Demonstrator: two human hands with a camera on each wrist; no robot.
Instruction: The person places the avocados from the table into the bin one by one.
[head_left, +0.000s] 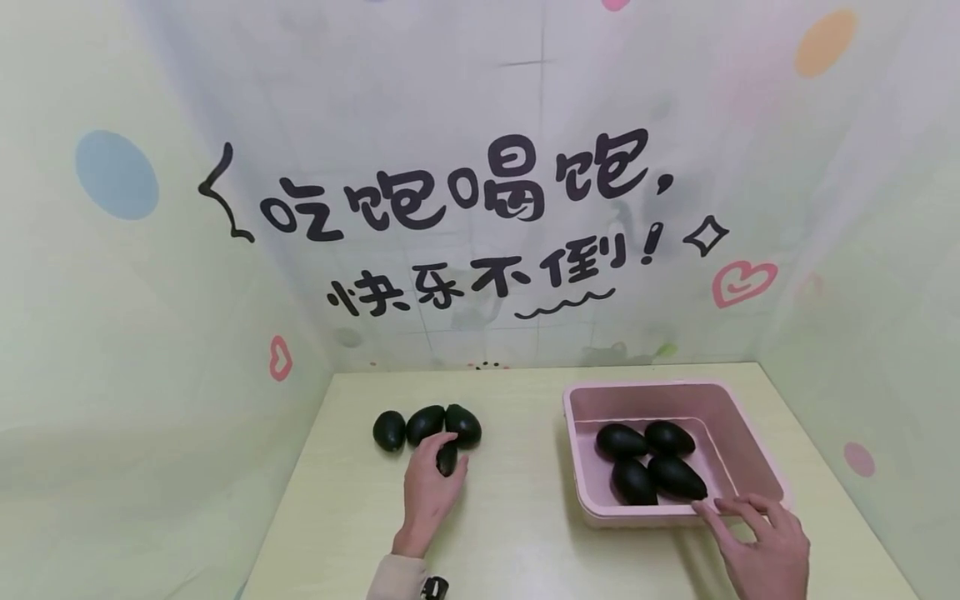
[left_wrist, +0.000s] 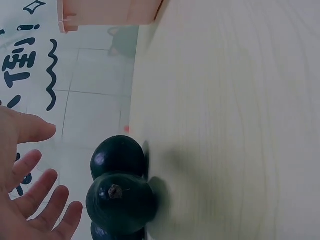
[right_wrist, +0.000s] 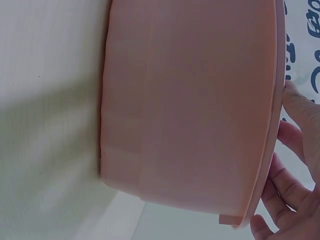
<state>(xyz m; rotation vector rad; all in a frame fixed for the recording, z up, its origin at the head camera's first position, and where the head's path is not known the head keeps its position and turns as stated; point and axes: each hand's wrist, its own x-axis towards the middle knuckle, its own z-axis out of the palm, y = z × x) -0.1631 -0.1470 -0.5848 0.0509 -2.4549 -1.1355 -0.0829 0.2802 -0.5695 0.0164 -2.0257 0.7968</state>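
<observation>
Dark avocados lie in a cluster on the table at left: a left one [head_left: 388, 431], a middle one [head_left: 425, 423], a right one [head_left: 465, 427] and a front one [head_left: 447, 458]. Over the front one hovers my left hand [head_left: 435, 483], fingers spread and apart from the fruit in the left wrist view, where the nearest avocado [left_wrist: 121, 202] shows its stem end. A pink plastic bin [head_left: 637, 510] at right contains several avocados [head_left: 677, 477]. The fingers of my right hand [head_left: 765, 542] rest on its near rim; in the right wrist view no finger crosses the outer wall [right_wrist: 185, 110].
The pale wooden table [head_left: 517, 500] runs back to a printed wall cloth [head_left: 480, 333] with black lettering. Cloth walls [head_left: 150, 375] also border the left and right sides. Bare tabletop lies between the avocado cluster and the bin.
</observation>
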